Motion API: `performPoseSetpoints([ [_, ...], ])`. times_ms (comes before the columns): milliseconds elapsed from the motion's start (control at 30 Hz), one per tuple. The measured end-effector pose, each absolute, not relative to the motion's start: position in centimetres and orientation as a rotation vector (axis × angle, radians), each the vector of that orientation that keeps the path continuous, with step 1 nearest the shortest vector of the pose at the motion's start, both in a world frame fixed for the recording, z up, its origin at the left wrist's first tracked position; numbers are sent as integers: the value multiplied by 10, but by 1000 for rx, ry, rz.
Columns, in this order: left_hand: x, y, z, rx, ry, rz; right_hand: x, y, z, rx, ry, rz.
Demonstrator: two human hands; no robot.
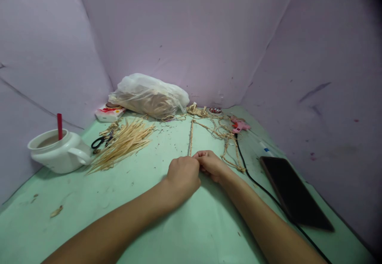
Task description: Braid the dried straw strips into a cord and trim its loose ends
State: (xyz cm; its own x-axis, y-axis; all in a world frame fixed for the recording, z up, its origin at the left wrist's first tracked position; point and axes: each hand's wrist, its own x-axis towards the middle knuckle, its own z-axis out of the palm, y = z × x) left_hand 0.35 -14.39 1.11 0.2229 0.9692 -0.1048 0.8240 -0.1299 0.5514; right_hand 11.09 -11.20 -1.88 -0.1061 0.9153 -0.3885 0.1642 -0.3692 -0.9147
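A thin tan braided cord [191,138] runs straight away from my hands over the green tabletop, then bends and trails off to the right in loose loops. My left hand [183,176] is closed at its near end, the back of the hand hiding most of the fingers. Beside it and touching it, my right hand [209,163] pinches at the same end of the cord. The exact grip is partly hidden between the two hands. Left of them lies a spread of dry straw strips [125,142], with black-handled scissors [103,140] at its edge.
A white pot [64,152] with a red stick [59,126] stands at left. A plastic bag of fibre [149,94] sits against the back wall, near a small box [110,113]. At right are a pink glue gun [239,125], its black cable [259,186] and a dark tablet [295,192].
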Motion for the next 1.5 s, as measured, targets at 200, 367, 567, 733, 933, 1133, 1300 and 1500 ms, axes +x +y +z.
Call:
performPoseSetpoints([
  [200, -10, -129, 22, 2085, 1587, 301, 114, -111, -19, -1469, -1220, 1622],
  [367, -29, -103, 29, 1525, 1570, 453, 119, -109, -17, -1425, -1257, 1708],
  [567, -20, -101, 14, 1192, 1310, 314, 120, -109, -19, -1403, -1344, 1684],
  [733, -21, -99, 9, 1187, 1346, 344, 118, -108, -19, -1471, -1479, 1528],
  [933, -18, -99, 5, 1240, 1465, 336, 116, -112, -17, -1565, -1681, 1158],
  [1133, -11, -103, 2, 1248, 1495, 425, 108, -127, -4, -1791, -2076, 434],
  [1300, -7, -106, 6, 1210, 1514, 454, 104, -134, 6, -1995, -2097, 275],
  [1500, -10, -104, 3, 1118, 1531, 448, 98, -139, 8, -1997, -2120, 262],
])
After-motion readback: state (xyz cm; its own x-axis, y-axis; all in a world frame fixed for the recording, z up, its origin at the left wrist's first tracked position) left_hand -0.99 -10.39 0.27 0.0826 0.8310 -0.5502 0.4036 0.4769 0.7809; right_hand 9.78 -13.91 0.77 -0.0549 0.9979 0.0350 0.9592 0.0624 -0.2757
